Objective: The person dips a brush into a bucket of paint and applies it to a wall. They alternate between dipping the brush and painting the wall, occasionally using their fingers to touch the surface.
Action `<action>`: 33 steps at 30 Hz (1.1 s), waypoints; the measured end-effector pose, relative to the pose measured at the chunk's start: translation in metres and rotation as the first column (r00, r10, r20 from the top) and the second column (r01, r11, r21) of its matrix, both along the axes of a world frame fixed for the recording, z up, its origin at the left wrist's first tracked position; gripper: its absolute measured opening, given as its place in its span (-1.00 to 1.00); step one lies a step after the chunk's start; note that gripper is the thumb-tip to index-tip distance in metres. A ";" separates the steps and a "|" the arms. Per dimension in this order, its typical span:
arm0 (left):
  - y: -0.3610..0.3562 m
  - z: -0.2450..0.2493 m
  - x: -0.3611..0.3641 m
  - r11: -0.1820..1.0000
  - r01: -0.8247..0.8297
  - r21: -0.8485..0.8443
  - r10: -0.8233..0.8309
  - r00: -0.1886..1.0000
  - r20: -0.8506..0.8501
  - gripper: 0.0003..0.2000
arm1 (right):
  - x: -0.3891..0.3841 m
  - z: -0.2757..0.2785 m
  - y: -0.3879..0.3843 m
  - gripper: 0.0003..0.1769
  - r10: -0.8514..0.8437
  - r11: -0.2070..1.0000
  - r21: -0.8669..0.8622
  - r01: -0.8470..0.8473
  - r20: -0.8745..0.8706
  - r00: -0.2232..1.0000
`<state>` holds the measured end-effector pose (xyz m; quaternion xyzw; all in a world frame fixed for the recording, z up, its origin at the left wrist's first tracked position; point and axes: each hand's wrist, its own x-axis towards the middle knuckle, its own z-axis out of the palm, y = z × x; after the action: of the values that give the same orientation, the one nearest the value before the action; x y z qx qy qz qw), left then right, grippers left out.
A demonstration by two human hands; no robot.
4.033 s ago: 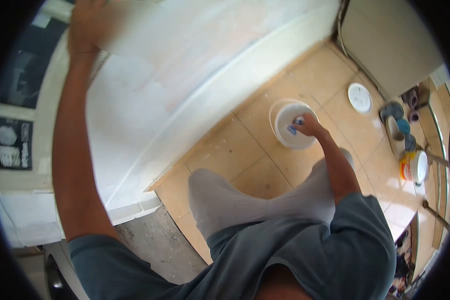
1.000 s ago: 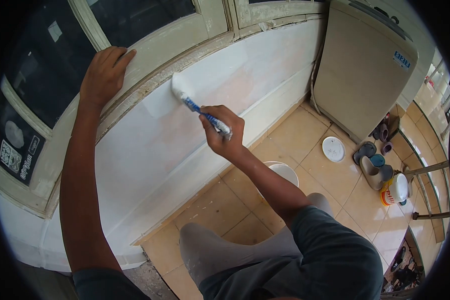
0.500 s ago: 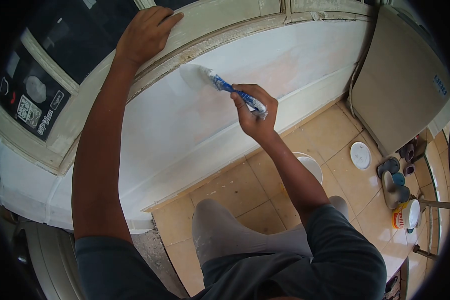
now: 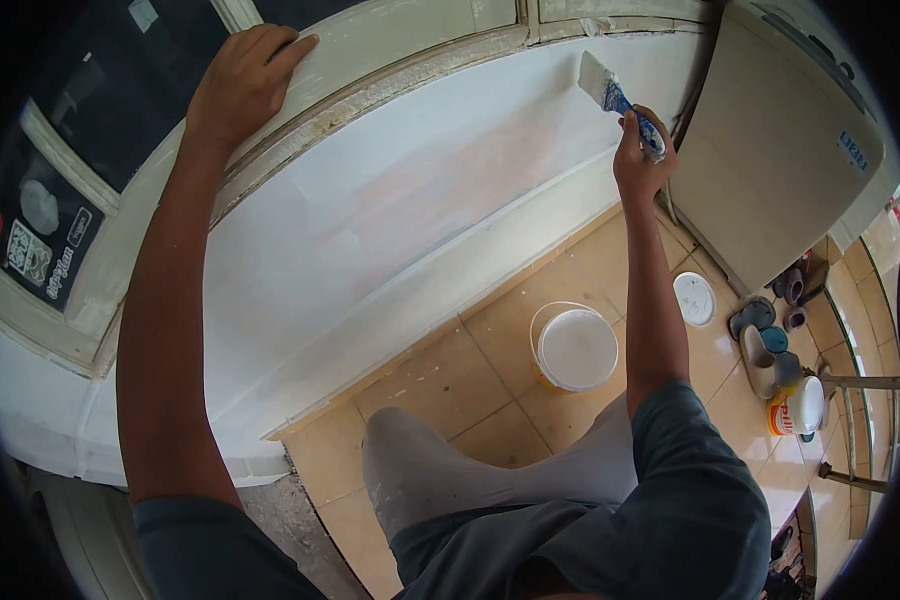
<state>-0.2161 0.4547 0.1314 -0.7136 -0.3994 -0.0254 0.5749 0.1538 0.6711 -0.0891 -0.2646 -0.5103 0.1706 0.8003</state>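
My right hand (image 4: 638, 160) grips the blue handle of a paintbrush (image 4: 615, 95), its white bristles pressed against the white wall (image 4: 390, 210) near the top right, close to the washing machine. My left hand (image 4: 242, 80) rests flat on the worn window sill (image 4: 370, 60) above the wall, fingers spread over its edge, holding nothing. An open bucket of white paint (image 4: 573, 347) stands on the tiled floor below my right arm.
A beige washing machine (image 4: 780, 150) stands against the wall at right. A white lid (image 4: 693, 298), slippers (image 4: 765, 350) and a labelled paint tub (image 4: 795, 408) lie on the tan floor tiles. My bent knee (image 4: 420, 470) is low in view.
My right hand has swept the brush to the right along the wall, from the middle to beside the washing machine. My left hand has stayed on the sill.
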 end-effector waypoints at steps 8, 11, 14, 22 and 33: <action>-0.011 0.005 0.014 0.996 -0.059 -0.063 0.062 0.996 0.056 -0.73 | -0.104 -0.019 -0.137 -0.83 0.144 0.982 0.092 -0.167 0.218 0.965; -0.011 0.004 0.012 0.998 -0.036 -0.056 0.039 0.998 0.043 -0.72 | -0.121 -0.017 -0.195 -0.81 0.345 0.920 0.095 -0.381 0.267 0.900; -0.011 0.005 0.013 0.997 -0.047 -0.069 0.051 0.997 0.061 -0.72 | -0.131 -0.017 -0.230 -0.79 0.524 0.821 0.087 -0.565 0.282 0.804; -0.011 0.004 0.014 0.998 -0.040 -0.042 0.041 0.999 0.022 -0.74 | -0.150 -0.003 -0.251 -0.80 0.703 0.679 0.026 -0.734 0.268 0.659; -0.011 0.004 0.014 0.997 -0.069 -0.034 0.070 0.997 0.025 -0.74 | -0.068 -0.019 -0.103 -0.89 0.262 0.962 0.027 -0.271 0.180 0.948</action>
<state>-0.2017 0.4436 0.1353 -0.7084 -0.4320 -0.0082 0.5581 0.0860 0.5677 -0.1079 -0.1866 -0.6137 0.2403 0.7286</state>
